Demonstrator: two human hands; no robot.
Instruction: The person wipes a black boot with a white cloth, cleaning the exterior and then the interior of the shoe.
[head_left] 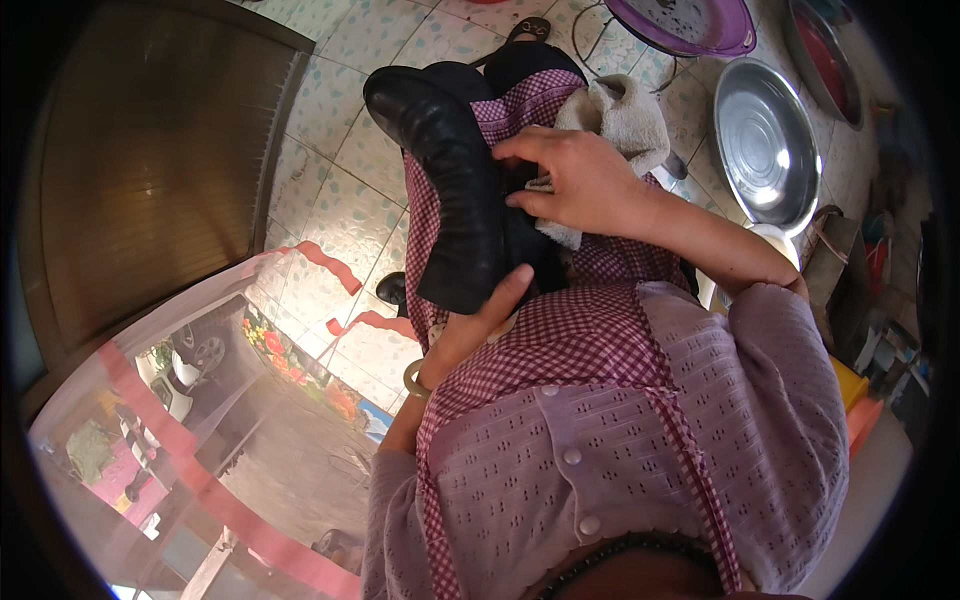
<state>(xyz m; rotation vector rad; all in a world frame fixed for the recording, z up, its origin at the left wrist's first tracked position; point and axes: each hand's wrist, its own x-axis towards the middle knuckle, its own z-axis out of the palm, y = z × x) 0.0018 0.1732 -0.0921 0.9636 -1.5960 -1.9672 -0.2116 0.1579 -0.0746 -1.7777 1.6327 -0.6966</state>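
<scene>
A black leather boot (pixel 450 170) with a creased shaft lies across my lap, toe pointing away from me. My left hand (pixel 490 310) grips its near end, thumb pressed on the leather and the other fingers hidden underneath. On the boot's right side rests my right hand (pixel 590 185). Its index finger and thumb are bent against the black leather with a gap between them. A grey terry cloth (pixel 635 125) is bunched under this palm and shows on both sides of the hand. The remaining right fingers are out of sight.
A purple checked apron (pixel 530 350) covers my lap. To the right stand a metal basin (pixel 765 145), a purple basin (pixel 685 25) and a reddish basin (pixel 825 65) on the tiled floor (pixel 330 200). At left are a brown door panel (pixel 150 170) and a clear curtain with pink strips (pixel 180 450).
</scene>
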